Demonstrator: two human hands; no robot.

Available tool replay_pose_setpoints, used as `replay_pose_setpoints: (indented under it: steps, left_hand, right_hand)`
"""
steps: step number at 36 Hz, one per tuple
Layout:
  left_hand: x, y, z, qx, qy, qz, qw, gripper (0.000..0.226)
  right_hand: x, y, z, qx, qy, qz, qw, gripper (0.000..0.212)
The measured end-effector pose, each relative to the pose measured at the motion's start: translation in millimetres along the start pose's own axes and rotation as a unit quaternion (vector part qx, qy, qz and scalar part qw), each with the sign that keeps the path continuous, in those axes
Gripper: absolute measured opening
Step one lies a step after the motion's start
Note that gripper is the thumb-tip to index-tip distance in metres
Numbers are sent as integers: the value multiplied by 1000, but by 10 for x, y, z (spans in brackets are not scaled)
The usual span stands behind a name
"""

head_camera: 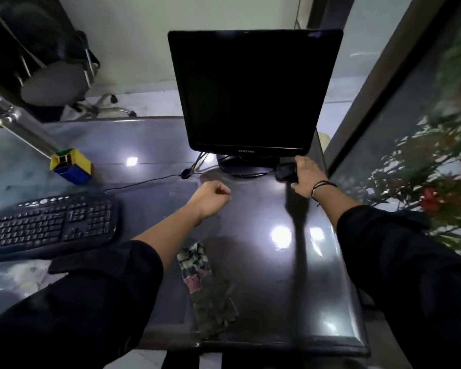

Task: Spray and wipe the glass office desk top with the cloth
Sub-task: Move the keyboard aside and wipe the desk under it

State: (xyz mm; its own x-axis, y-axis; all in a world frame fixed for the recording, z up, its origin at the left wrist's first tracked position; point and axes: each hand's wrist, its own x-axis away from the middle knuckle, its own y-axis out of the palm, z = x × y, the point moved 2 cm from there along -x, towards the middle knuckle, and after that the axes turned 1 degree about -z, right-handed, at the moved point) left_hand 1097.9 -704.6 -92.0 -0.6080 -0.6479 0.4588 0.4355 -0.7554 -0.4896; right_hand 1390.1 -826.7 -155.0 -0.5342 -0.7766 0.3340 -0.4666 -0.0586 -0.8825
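Left hand (210, 195) curled in fist, holds nothing – above bench (264, 275) middle. Right hand (305, 179) grips black mouse (286, 173) near right edge. Cloth (205, 288) lies at front edge.

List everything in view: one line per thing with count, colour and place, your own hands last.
glass desk top: one, dark and glossy, fills the foreground
monitor: one, black, screen off, far end of the desk
keyboard: one, black, left side
mouse: one, black, beside the monitor base, under the right hand
cloth: one, patterned green and pink, lying near the front edge
small box: one, yellow and blue, left of the monitor
office chair: one, black, behind the desk
plant: one, green with red flowers, right, behind glass
left hand: fingers curled, holding nothing
right hand: holds the mouse
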Motion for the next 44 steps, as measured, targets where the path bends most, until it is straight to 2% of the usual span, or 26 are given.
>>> replay_pose_setpoints:
  steps: [3,11,15,19,22,26,27,31,36,41,44]
  left_hand:
    - [-39,-58,-170,11,-24,12,1000,8]
    - [143,-420,-603,21,-88,54,994,11]
    - [262,-688,-843,29,-102,83,991,10]
    - [382,-921,-1105,48,-121,116,985,13]
    - [454,-1103,-1322,67,-138,152,976,15]
    - [526,-1361,-1640,105,-157,206,960,6]
    - [548,-1421,-1709,111,-160,219,956,11]
    - [613,-1639,-1912,133,-166,256,943,11]
    - [585,-1829,-2125,132,-171,291,932,15]
    - [526,-1882,-2352,143,-169,292,930,19]
    - [499,-1866,-2478,138,-163,287,934,20]
  right_hand:
    - [-112,33,-17,9,-22,-9,1000,84]
    - [-109,150,-92,66,-10,45,997,70]
    - [62,342,-335,8,18,66,998,71]
    - [284,653,-1045,-95,-17,73,993,48]
    - [337,884,-1756,-142,-50,60,987,58]
    - [325,936,-2796,-193,-91,43,976,49]
    - [293,939,-3048,-197,-93,38,975,47]
    - [-9,1085,-3944,-173,-106,13,979,51]
    - [-406,1304,-4759,-122,-117,-30,985,56]
    - [-806,1569,-5171,-43,-126,-19,991,55]
    - [-995,1735,-5229,-13,-126,0,992,61]
